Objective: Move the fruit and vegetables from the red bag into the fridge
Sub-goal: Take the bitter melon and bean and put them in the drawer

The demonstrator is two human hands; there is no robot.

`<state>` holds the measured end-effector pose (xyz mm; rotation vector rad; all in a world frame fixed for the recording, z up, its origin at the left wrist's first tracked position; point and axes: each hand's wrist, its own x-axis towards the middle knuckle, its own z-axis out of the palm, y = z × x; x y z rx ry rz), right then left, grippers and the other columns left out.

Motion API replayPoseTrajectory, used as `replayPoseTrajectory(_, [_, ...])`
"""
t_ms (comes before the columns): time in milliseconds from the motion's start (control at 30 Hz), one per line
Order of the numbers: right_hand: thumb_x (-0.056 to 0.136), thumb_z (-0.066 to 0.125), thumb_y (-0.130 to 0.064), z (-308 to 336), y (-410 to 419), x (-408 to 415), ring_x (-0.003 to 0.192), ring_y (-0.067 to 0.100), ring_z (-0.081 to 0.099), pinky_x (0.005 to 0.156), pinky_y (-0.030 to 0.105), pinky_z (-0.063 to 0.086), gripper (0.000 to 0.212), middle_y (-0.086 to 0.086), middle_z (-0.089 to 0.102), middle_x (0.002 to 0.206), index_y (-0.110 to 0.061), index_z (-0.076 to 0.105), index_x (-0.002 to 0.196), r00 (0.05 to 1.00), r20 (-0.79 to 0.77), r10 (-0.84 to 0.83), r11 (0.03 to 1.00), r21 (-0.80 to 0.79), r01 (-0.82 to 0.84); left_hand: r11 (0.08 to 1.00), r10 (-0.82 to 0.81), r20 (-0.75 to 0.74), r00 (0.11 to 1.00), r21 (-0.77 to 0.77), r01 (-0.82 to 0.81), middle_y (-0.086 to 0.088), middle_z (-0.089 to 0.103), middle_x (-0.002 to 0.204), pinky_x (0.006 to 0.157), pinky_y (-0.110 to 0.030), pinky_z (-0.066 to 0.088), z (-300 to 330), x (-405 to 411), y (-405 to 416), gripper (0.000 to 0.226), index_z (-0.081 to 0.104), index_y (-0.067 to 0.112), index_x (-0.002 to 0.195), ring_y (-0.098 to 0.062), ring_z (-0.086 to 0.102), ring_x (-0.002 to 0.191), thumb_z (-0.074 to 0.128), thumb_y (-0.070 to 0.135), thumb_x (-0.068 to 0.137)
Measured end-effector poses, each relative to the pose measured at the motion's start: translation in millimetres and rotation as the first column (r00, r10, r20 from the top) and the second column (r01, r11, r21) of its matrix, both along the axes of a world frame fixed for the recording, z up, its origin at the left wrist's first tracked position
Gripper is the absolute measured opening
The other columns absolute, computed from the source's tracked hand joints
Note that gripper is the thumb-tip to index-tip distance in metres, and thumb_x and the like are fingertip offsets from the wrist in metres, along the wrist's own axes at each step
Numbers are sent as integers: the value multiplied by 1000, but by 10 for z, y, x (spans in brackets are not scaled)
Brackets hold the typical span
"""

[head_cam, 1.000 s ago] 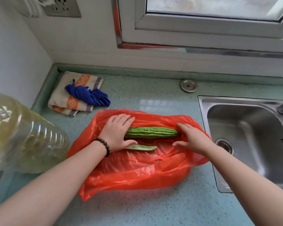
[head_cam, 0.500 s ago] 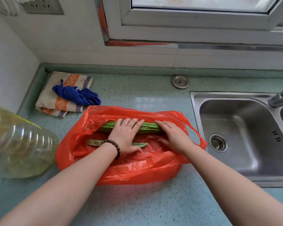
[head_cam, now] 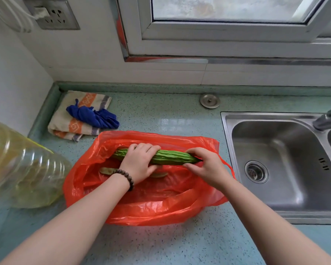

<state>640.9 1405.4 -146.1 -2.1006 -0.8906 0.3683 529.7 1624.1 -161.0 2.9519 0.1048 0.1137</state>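
A: Head view, the only one. Where is the vegetable?

B: A long, ridged green bitter gourd lies crosswise in the open mouth of the crumpled red plastic bag, which sits on the speckled pale-green counter.

A: And the hands?

B: Both are on it. The left hand, with a dark bead bracelet at the wrist, is curled over the gourd's left half, fingers on top and thumb underneath. The right hand pinches the tapered right end between fingers and thumb. So both are closed on the gourd. Whether it is lifted off the plastic, I cannot tell.

A: Anything else in the bag?

B: A flat, dull-green pod-like piece lies just below the gourd, partly hidden under the left wrist.

A: What about the edges?

B: The stainless steel sink begins just right of the bag; the bag's right handle loop almost reaches its rim. A large clear plastic jug of yellowish oil stands close on the left, near the bag's left edge. Behind the bag, a folded beige-and-orange cloth with a crumpled blue rag on it lies toward the back corner, close to the bag's far left rim.

A: Open room?

B: Bare counter runs in front of the bag toward the person, and a strip lies behind it, up to a round metal sink plug near the wall.
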Motion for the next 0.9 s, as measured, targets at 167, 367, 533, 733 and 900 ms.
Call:
replayPoseTrajectory(167, [75, 73, -3, 486, -12, -130, 100, 15, 66, 86, 22, 51, 40, 8, 68, 105, -9, 57, 112, 848, -530, -25, 868, 409, 281, 970, 102, 194, 976, -238, -54, 3, 62, 113, 95, -39, 44, 375, -77, 3, 54, 54, 20, 122, -17, 56, 106, 73, 38, 75])
replayPoseTrajectory(367, [70, 77, -22, 707, 444, -298, 119, 10, 54, 102, 34, 43, 60, 2, 59, 125, -22, 50, 123, 869, -482, 112, 932, 354, 76, 723, 336, 279, 900, -689, -56, 8, 66, 94, 76, -17, 48, 1136, 5, -205, 38, 60, 25, 105, -3, 61, 85, 75, 39, 73])
replayPoseTrajectory(533, [70, 75, -28, 909, 620, -388, 93, 11, 63, 85, 34, 51, 49, -3, 66, 100, -26, 55, 115, 911, -399, 107, 936, 349, 43, 312, 440, 209, 873, -947, 70, -2, 68, 84, 69, -20, 52, 1567, 106, -354, 26, 63, 13, 96, -8, 64, 77, 71, 26, 75])
replayPoseTrajectory(733, [77, 74, -23, 1038, 418, -367, 76, 10, 59, 73, 32, 49, 33, -3, 64, 85, -26, 59, 106, 959, -280, -44, 943, 305, 132, 578, 318, 126, 940, -811, -87, 5, 64, 105, 85, -17, 49, 1211, -81, -169, 63, 53, 19, 122, -4, 60, 99, 54, 63, 76])
replayPoseTrajectory(900, [75, 75, -33, 933, 117, -382, 78, 7, 60, 70, 25, 47, 32, -9, 65, 84, -30, 59, 103, 952, -219, -215, 958, 143, 249, 961, 140, -219, 966, -203, -185, 3, 58, 111, 95, -33, 43, 409, -329, -29, 27, 61, 22, 108, -17, 53, 109, 62, 37, 85])
